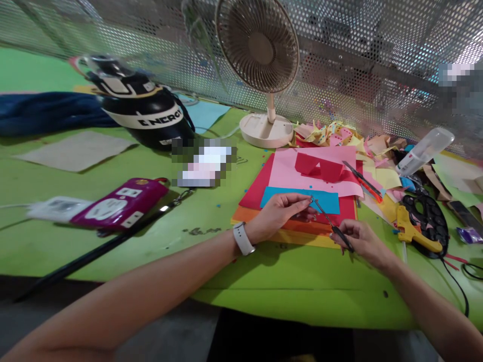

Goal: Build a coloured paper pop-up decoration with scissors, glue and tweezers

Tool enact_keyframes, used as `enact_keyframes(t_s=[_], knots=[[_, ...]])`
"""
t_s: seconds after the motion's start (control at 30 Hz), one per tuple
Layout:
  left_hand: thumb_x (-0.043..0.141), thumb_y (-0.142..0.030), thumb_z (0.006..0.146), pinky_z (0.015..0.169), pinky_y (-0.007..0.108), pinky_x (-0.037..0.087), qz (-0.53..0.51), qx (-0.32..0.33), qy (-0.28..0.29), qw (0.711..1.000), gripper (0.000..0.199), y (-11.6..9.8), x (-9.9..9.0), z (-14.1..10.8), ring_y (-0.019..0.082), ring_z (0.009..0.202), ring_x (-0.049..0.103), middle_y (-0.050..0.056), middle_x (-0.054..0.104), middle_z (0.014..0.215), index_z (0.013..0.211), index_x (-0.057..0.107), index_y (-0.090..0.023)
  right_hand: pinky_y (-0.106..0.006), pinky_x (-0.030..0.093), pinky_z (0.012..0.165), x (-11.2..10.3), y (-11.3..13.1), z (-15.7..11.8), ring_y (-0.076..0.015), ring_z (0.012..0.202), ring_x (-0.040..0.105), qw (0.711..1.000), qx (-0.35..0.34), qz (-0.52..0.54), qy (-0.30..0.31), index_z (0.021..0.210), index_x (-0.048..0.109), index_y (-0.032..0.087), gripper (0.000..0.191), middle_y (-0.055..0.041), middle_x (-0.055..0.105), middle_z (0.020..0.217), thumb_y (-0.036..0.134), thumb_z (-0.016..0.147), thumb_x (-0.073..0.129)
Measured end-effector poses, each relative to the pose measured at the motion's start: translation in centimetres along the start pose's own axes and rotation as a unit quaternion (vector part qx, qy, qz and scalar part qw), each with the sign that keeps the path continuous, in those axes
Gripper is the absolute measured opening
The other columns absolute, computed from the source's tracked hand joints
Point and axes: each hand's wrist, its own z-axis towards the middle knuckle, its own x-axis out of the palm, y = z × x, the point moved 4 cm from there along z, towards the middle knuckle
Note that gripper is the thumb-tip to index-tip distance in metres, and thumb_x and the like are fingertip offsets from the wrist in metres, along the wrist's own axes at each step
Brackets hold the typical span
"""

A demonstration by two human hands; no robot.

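Tool (338, 234) clasped in the right hand (364, 242) points at the left hand (277, 216), pinched closed (contents unclear).

A silvery metal screen (332, 70) full of small round holes stands along the far side of the green tabletop (302, 281), dim in places, with a bright patch of light (462, 70) at upper right; below the near edge, a grey floor (169, 322) lies in shadow
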Motion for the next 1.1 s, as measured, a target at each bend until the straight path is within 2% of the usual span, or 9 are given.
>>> enact_keyframes(t_s=[0.47, 0.77, 1.1], knots=[[0.074, -0.034, 0.077, 0.078, 0.033, 0.057, 0.009, 0.005, 0.007, 1.0, 0.023, -0.06, -0.01, 0.13, 0.014, 0.067, 0.069, 0.007, 0.076, 0.082, 0.087, 0.069, -0.014, -0.021, 0.034, 0.045, -0.04, -0.05, 0.04, -0.0062, 0.05, 0.04, 1.0, -0.007, 0.002, 0.004, 0.061, 0.05, 0.018, 0.051, 0.0061, 0.047, 0.055, 0.059, 0.057, 0.08], [0.071, -0.032, 0.079, 0.08, 0.033, 0.056, 0.014, -0.002, -0.006, 1.0, 0.021, 0.08, -0.15, 0.21, 0.015, 0.071, 0.07, 0.006, 0.076, 0.083, 0.091, 0.07, -0.015, -0.021, 0.035, 0.045, -0.3, -0.27, 0.39, -0.006, 0.048, 0.039, 1.0, -0.017, 0.002, -0.013, 0.059, 0.05, 0.018, 0.054, 0.0063, 0.047, 0.053, 0.063, 0.054, 0.08], [0.07, -0.03, 0.081, 0.076, 0.028, 0.057, 0.021, 0.002, 0.0, 1.0, 0.015, -0.16, -0.06, 0.23, 0.012, 0.067, 0.068, 0.006, 0.076, 0.08, 0.082, 0.069, -0.015, -0.022, 0.037, 0.046, -0.39, -0.09, 0.38, -0.0061, 0.048, 0.041, 1.0, -0.015, 0.008, -0.016, 0.061, 0.052, 0.018, 0.053, 0.0061, 0.048, 0.054, 0.062, 0.053, 0.081]])
